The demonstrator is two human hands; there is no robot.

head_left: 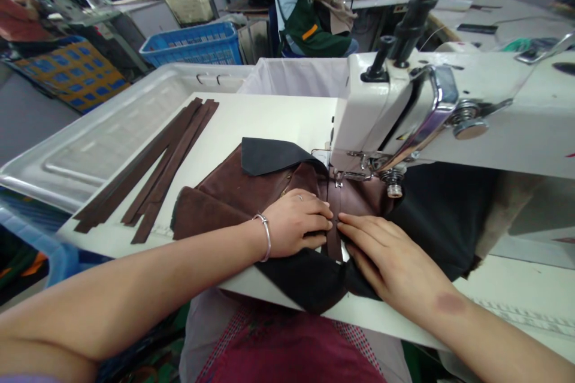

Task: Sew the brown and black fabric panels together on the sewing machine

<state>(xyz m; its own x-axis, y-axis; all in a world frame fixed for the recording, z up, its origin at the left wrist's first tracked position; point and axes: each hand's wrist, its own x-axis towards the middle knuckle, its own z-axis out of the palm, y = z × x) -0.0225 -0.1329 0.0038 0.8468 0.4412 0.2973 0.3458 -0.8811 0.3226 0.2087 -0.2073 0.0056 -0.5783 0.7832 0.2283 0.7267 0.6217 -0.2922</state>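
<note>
Brown leather (215, 209) lies bunched on the sewing table under the sewing machine's presser foot (338, 182). A narrow brown leather strip (333, 244) runs from the foot towards me. My left hand (296, 222), with a bracelet at its wrist, rests flat on the leather just left of the strip. From the other side, my right hand (386, 248) presses with outstretched fingers at the strip's right edge. Black material (305, 278) hangs over the table's front edge below both hands. A dark flap (276, 155) is folded up behind the left hand.
The white sewing machine (503, 125) stands at the right. Several loose brown strips (153, 173) lie on the table's left. Beyond are a translucent tray (90, 137) and a blue basket (193, 45). A person in a green apron (309, 27) sits farther back.
</note>
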